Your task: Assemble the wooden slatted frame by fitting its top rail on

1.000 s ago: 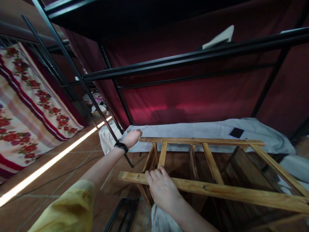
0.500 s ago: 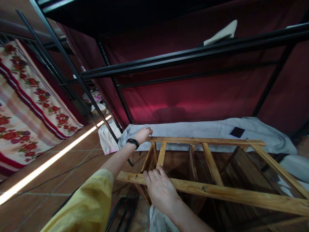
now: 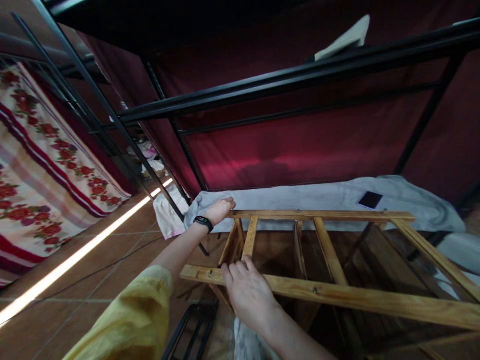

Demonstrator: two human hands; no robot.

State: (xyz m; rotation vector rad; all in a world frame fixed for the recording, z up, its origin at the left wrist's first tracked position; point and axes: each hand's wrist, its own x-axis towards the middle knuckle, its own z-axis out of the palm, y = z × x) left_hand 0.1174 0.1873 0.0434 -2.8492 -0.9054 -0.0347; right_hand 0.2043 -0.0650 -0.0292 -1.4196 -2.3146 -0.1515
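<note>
A wooden frame (image 3: pixel 330 255) of light rails and slats stands in front of me beside a bunk bed. My left hand (image 3: pixel 220 210), with a black band on the wrist, grips the left end of the frame's far rail. My right hand (image 3: pixel 247 292) lies over the near rail close to its left end, fingers curled on the wood. Dark wooden panels show below the slats.
A black metal bunk frame (image 3: pixel 285 85) with dark red curtains spans the back. A grey-sheeted mattress (image 3: pixel 322 200) carries a dark phone (image 3: pixel 370 199). A floral blanket (image 3: pixel 45 165) hangs at left over a tiled floor (image 3: pixel 86 260). A black metal object (image 3: pixel 187 325) lies by my feet.
My left hand moved right along the mattress edge and took hold of the far rail's end. The right hand stayed on the near rail.
</note>
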